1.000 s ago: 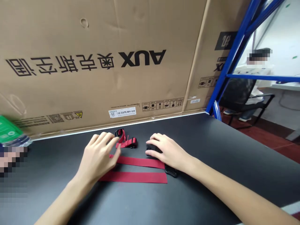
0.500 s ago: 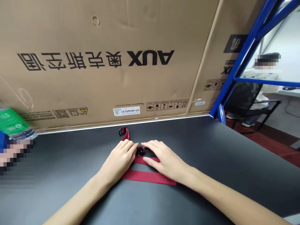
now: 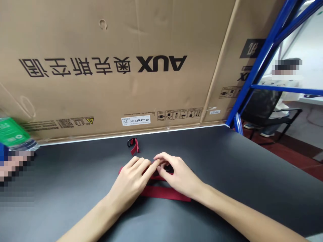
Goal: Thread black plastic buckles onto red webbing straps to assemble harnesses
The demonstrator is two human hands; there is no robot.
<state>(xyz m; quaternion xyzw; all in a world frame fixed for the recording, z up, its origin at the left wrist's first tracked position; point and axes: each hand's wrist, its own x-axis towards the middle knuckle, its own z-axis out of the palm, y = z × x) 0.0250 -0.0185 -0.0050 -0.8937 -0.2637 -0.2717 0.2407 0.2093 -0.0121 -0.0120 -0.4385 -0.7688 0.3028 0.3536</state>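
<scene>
A red strap (image 3: 165, 193) lies in flat runs on the dark table, partly under both hands. My left hand (image 3: 136, 174) is closed over its upper run, knuckles up, and the strap's left end peeks out beside the fingers. A black buckle (image 3: 168, 167) on the strap shows in the curl of my right hand (image 3: 179, 174), whose thumb and fingers are closed around it. The fingertips of both hands meet there and hide part of the buckle. Beyond them lies the strap's other piece, a short red end (image 3: 135, 148) with a black ring (image 3: 130, 142).
A large cardboard box (image 3: 113, 90) with upside-down print stands along the back edge of the black table (image 3: 239, 181). Green-labelled bottle (image 3: 15, 132) at left. A blue metal frame (image 3: 254, 74) rises at right, with a seated person (image 3: 282, 80) behind it.
My hands have shifted slightly right and closer together, with the buckle now inside my right hand's curl. The upper strap run has moved, and the short red end now lies uncovered.
</scene>
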